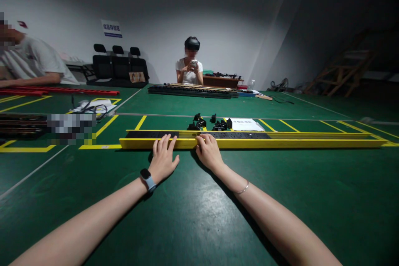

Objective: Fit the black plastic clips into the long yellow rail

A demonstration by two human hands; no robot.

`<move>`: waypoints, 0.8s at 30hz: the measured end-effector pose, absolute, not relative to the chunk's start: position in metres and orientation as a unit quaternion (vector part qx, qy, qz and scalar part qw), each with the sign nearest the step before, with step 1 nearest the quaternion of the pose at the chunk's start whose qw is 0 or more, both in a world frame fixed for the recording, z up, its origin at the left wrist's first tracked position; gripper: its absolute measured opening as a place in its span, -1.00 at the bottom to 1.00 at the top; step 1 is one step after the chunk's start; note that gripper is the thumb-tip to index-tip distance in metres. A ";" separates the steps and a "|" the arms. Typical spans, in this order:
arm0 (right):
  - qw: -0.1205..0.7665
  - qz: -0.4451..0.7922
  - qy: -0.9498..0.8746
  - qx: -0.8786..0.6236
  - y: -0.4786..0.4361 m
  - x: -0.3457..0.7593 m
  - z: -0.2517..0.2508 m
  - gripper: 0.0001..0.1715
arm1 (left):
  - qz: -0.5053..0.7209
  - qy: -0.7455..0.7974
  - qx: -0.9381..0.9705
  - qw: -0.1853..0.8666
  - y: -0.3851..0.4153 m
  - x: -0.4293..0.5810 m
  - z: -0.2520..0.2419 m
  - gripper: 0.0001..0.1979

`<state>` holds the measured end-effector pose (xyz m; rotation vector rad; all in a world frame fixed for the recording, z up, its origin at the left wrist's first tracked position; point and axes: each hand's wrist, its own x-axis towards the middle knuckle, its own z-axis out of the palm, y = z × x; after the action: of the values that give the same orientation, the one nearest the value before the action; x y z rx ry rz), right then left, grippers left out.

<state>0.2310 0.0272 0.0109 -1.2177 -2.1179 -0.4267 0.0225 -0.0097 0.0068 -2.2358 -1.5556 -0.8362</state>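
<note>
A long yellow channel [280, 144] lies across the green table before me, with black strips [237, 135] that look like socket modules set inside it. My left hand [163, 156] rests open over its front wall, fingers spread and thumb apart. To the right, my right hand [209, 149] has its fingers bent over the same wall, beside the end of a black strip. Its fingertips are partly hidden, so I cannot tell whether they also hold a small piece. Just behind the channel sit several small black parts [199, 123].
A white paper label [246, 124] lies behind the channel among yellow tape marks. Dark rails [193, 91] are stacked farther back, with a person holding a phone behind them. At the left are red rails [77, 91], cables [93, 107] and another person's arm.
</note>
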 end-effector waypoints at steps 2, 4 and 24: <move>0.325 -0.162 -0.808 -0.464 0.027 0.231 0.011 -0.64 | -0.288 -0.536 -0.780 0.145 -0.011 0.022 0.009 -0.39; 0.322 -0.162 -0.808 -0.466 0.027 0.231 0.011 -0.64 | -0.286 -0.536 -0.781 0.143 -0.011 0.023 0.010 -0.40; 0.320 -0.164 -0.808 -0.466 0.027 0.229 0.010 -0.62 | -0.274 -0.495 -0.817 0.114 -0.006 0.025 0.014 -0.38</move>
<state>0.2294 0.0274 0.0096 -1.2249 -2.1236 -0.4315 0.0251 -0.0065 0.0138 -2.3960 -1.4504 -0.8022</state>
